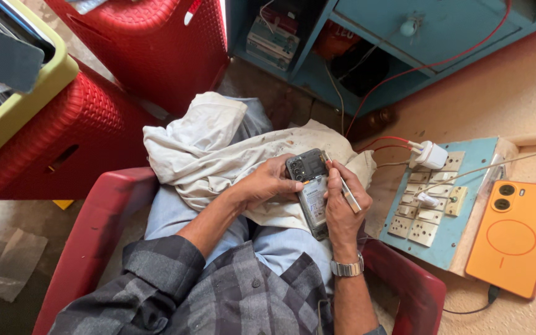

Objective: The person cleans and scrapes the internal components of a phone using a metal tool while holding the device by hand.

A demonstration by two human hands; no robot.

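So the phone (pixel 311 192) sits on a cloth (pixel 206 149) over the lap, left hand (pixel 268 183) on its left, right hand (pixel 341 208) on its right. Switchboard (pixel 442 205) lies further right, charger (pixel 430 154) plugged in it, second phone (pixel 515 236) beyond. Crates (pixel 150 49) behind-left.

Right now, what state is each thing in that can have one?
Opened phone: back cover off, held by left hand.
Thin tool: gripped in right hand.
Orange phone: face down, cable plugged in.
White charger: plugged into switchboard.
Cloth: crumpled on lap.
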